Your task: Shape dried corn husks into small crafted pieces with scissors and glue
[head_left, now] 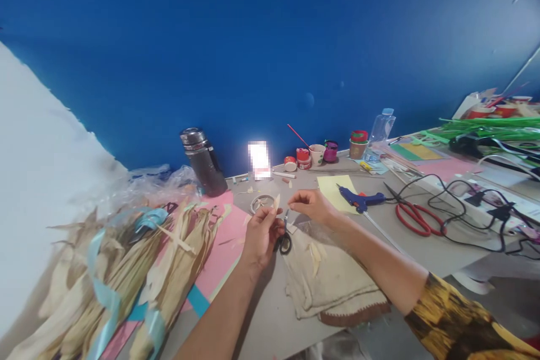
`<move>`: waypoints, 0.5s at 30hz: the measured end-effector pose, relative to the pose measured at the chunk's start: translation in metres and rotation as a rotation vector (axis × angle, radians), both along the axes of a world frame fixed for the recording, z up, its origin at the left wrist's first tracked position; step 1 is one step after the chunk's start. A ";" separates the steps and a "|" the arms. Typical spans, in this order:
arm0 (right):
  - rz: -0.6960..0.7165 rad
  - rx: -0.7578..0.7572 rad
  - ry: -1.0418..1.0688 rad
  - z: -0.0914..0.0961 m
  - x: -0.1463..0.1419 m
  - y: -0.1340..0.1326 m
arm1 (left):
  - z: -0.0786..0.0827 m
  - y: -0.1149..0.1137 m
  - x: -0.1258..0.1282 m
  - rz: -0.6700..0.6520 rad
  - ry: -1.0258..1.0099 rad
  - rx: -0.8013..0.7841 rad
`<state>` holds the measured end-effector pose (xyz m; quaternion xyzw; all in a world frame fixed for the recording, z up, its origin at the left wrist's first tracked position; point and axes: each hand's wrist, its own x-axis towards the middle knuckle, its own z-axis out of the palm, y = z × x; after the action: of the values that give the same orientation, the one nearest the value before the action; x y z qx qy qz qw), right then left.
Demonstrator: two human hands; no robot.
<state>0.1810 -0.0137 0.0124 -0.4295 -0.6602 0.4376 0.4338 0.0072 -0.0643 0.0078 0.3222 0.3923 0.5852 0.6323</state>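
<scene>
My left hand (261, 233) is closed in a pinch on a small pale strip of dried husk (277, 202), held upright above the table. My right hand (311, 203) hovers just to the right of it with fingers curled together; nothing in them can be made out. Small black-handled scissors (286, 236) lie on the table between the hands, on the edge of a folded beige cloth (329, 281). A small roll of clear tape (261, 202) lies just behind the left hand.
Bundles of dried corn husks (126, 275) tied with light blue ribbon lie on pink paper (228, 236) at left. A dark flask (205, 160), a blue glue gun (360, 198), red scissors (415, 217), cables, paint pots, a water bottle (379, 132) and green sticks (489, 122) fill the back and right.
</scene>
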 end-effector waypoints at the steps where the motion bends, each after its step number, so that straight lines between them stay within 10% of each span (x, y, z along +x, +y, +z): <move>1: 0.002 -0.006 0.016 -0.002 -0.003 -0.002 | 0.000 0.000 0.000 -0.004 0.010 0.002; 15: 0.053 -0.140 0.174 0.004 -0.009 -0.013 | -0.008 0.005 -0.001 0.120 0.196 0.064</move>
<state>0.1722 -0.0271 0.0164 -0.4015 -0.5991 0.5294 0.4468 0.0057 -0.0595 0.0003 0.3736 0.4519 0.6000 0.5442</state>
